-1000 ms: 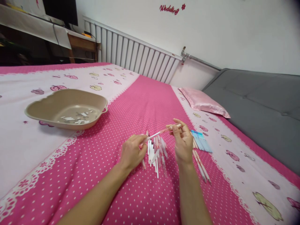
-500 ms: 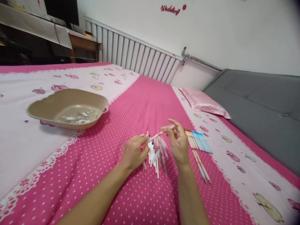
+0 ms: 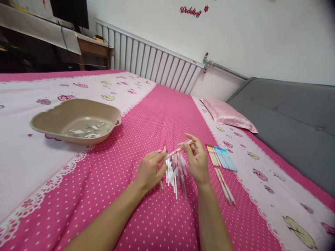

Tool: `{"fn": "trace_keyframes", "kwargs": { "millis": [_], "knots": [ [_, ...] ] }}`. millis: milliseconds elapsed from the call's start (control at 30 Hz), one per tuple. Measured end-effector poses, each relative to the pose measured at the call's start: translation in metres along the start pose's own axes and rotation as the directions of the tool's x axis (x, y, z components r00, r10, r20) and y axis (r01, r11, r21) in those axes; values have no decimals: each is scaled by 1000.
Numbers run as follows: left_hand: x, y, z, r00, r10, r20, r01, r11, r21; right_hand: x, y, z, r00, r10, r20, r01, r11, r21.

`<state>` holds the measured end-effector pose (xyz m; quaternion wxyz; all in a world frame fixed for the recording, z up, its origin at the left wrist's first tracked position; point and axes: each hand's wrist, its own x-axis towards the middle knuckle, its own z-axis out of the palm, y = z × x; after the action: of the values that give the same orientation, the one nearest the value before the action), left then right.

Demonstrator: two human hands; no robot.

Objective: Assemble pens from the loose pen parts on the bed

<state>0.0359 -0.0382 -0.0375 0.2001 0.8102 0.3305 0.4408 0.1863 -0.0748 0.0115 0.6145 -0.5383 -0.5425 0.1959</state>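
Apparently a pen (image 3: 174,152) is being fitted together above the white sticks (image 3: 169,170) on the bed (image 3: 157,216), left hand (image 3: 150,169) gripping one end, right hand (image 3: 197,162) the other. The next move likely calls for careful alignment.

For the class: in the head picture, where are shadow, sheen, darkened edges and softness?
Head view: shadow under the right side of the basin; head view: mild sheen on the pillow; head view: top right corner darkened; head view: held pen soft, fine detail lost.
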Motion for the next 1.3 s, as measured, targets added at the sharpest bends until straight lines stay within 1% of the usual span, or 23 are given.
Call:
{"fn": "trace_keyframes", "kwargs": {
  "millis": [133,267,400,467,567,700,800,900,967,1067,1133,1200,1300],
  "knots": [
    [0,0,0,1000,-13,5,13,1000,10,0,0,1,1000,24,16,-24,1000,17],
    [0,0,0,1000,-13,17,13,1000,-1,0,-1,4,995,74,71,-81,991,110],
    [1,0,2,999,-27,34,29,998,-64,-1,-1,6,985,130,118,-151,969,194],
    [1,1,2,997,-63,42,67,992,-110,-1,-1,6,978,160,136,-187,956,224],
    [2,3,1,984,-164,72,177,957,-230,-1,1,6,968,198,157,-232,942,244],
    [3,8,0,954,-248,169,298,844,-445,0,1,6,964,218,155,-252,934,254],
    [6,10,-1,929,-292,228,371,724,-582,0,-1,6,958,235,165,-271,930,248],
    [8,10,-2,891,-326,315,453,593,-666,0,-2,5,953,247,175,-286,926,247],
    [8,10,-2,864,-320,388,502,512,-697,0,-2,4,947,254,197,-300,918,260],
    [8,11,-4,831,-269,487,557,404,-726,-1,-1,2,929,259,264,-334,894,299],
    [8,11,-5,815,-243,526,580,356,-733,-1,-1,1,919,262,295,-353,880,318],
    [9,12,-6,805,-225,549,593,329,-735,-2,-1,0,913,273,304,-367,874,319],
    [8,13,-8,788,-183,588,613,330,-718,-2,-2,-1,904,297,307,-390,868,307]
  ]
}}
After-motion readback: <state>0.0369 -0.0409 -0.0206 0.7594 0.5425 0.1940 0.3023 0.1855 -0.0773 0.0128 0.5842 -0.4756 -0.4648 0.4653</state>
